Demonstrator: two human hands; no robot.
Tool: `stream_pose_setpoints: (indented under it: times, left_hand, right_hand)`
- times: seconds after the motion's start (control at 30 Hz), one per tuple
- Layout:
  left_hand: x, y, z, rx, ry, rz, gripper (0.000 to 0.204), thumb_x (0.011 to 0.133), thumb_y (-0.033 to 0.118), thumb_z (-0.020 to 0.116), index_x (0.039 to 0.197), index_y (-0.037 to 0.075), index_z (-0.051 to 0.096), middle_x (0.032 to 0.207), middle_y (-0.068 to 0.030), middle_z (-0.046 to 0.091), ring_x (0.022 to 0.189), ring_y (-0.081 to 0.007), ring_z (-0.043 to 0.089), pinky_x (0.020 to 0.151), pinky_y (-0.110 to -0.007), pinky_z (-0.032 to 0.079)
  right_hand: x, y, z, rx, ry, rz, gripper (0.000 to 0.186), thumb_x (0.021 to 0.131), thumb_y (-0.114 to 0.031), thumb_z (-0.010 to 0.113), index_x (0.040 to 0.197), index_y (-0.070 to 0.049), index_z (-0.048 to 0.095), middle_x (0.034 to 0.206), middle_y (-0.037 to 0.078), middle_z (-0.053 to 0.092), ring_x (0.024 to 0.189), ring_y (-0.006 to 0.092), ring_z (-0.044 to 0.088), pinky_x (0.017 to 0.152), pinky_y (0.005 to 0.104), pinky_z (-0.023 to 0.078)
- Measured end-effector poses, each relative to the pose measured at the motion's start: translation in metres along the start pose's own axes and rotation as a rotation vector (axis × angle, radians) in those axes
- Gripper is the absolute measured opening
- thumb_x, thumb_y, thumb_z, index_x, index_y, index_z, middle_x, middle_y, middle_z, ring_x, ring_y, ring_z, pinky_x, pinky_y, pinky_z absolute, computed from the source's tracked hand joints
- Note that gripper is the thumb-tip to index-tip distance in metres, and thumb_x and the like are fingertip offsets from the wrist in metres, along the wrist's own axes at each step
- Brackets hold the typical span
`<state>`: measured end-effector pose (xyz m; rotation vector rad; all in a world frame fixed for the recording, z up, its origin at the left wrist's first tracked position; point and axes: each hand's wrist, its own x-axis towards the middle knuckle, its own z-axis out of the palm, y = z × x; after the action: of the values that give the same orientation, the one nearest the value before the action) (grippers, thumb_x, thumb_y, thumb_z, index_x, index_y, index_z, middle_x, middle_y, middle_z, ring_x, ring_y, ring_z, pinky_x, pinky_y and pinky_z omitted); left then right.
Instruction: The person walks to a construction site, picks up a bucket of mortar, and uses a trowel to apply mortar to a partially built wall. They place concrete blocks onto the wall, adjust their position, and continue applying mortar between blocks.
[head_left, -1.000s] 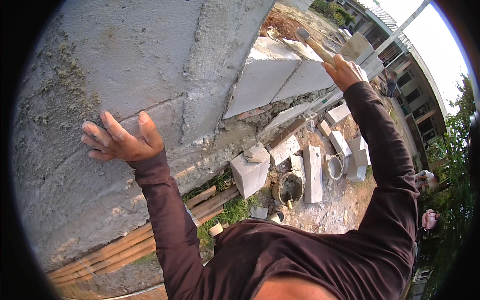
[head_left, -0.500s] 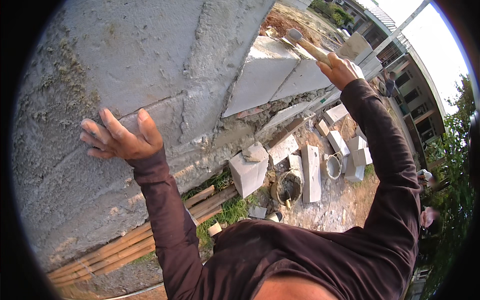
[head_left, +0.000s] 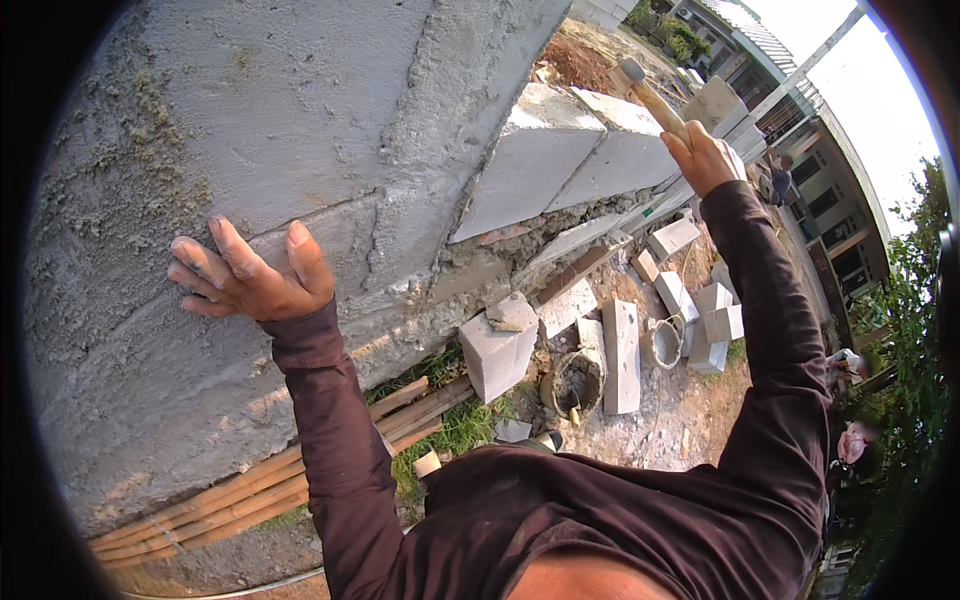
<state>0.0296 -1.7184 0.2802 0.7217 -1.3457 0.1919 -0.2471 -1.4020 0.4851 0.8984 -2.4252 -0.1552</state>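
Note:
My left hand (head_left: 245,278) lies flat with fingers spread on a large grey concrete block (head_left: 250,130) of the wall, close to a mortar joint. My right hand (head_left: 705,158) is raised at the upper right, shut on the wooden handle of a mallet (head_left: 645,92). Its head hovers just above the pale blocks (head_left: 570,160) laid along the wall top. Both arms wear dark long sleeves.
Far below lie loose pale blocks (head_left: 620,350), a mortar-stained bucket (head_left: 578,380), a smaller pail (head_left: 662,342), bamboo poles (head_left: 260,490) and grass. A building (head_left: 830,190) and trees stand at the right. Another person (head_left: 855,440) is at the right edge.
My right hand has swung the mallet up and leftward, its head now over the pale wall-top blocks. My left hand stays pressed on the block.

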Motion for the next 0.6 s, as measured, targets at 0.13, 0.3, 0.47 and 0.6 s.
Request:
stream_pose_setpoints:
  times: [0.13, 0.3, 0.47, 0.6]
  left_hand:
    - [0.005, -0.009, -0.007, 0.053, 0.002, 0.024, 0.064, 0.078, 0.042, 0.051, 0.131, 0.008, 0.038, 0.142, -0.0205, 0.022, 0.133, -0.0409, 0.013, 0.101, -0.062, -0.002]
    - [0.002, -0.005, -0.002, 0.027, -0.032, 0.017, 0.065, 0.079, 0.043, 0.049, 0.132, 0.007, 0.036, 0.143, -0.0207, 0.02, 0.134, -0.0396, 0.008, 0.102, -0.058, -0.006]
    - [0.0, -0.007, -0.003, 0.032, -0.015, 0.008, 0.063, 0.079, 0.042, 0.049, 0.13, 0.007, 0.039, 0.142, -0.0213, 0.021, 0.134, -0.0382, 0.009, 0.103, -0.056, -0.006]
    - [0.003, -0.003, -0.002, 0.012, -0.014, 0.022, 0.062, 0.079, 0.041, 0.049, 0.13, 0.006, 0.039, 0.142, -0.0217, 0.022, 0.134, -0.0384, 0.01, 0.103, -0.057, -0.006]
  right_hand:
    - [-0.022, -0.052, -0.021, 0.167, 0.117, -0.151, 0.036, 0.083, -0.041, 0.054, 0.085, -0.006, 0.05, 0.067, 0.019, 0.059, 0.068, 0.0368, 0.06, 0.059, 0.0421, 0.046]
    - [-0.027, -0.015, -0.003, -0.057, -0.071, -0.01, 0.036, 0.085, -0.043, 0.051, 0.086, -0.007, 0.05, 0.067, 0.021, 0.059, 0.067, 0.0375, 0.06, 0.058, 0.0443, 0.045]
    - [-0.036, -0.045, -0.024, 0.289, 0.184, -0.164, 0.036, 0.083, -0.043, 0.052, 0.09, -0.007, 0.052, 0.068, 0.017, 0.06, 0.066, 0.0351, 0.06, 0.058, 0.0426, 0.046]
    - [-0.01, -0.015, 0.001, 0.019, -0.101, -0.069, 0.037, 0.083, -0.042, 0.053, 0.09, -0.006, 0.053, 0.07, 0.017, 0.06, 0.067, 0.035, 0.06, 0.059, 0.0416, 0.047]
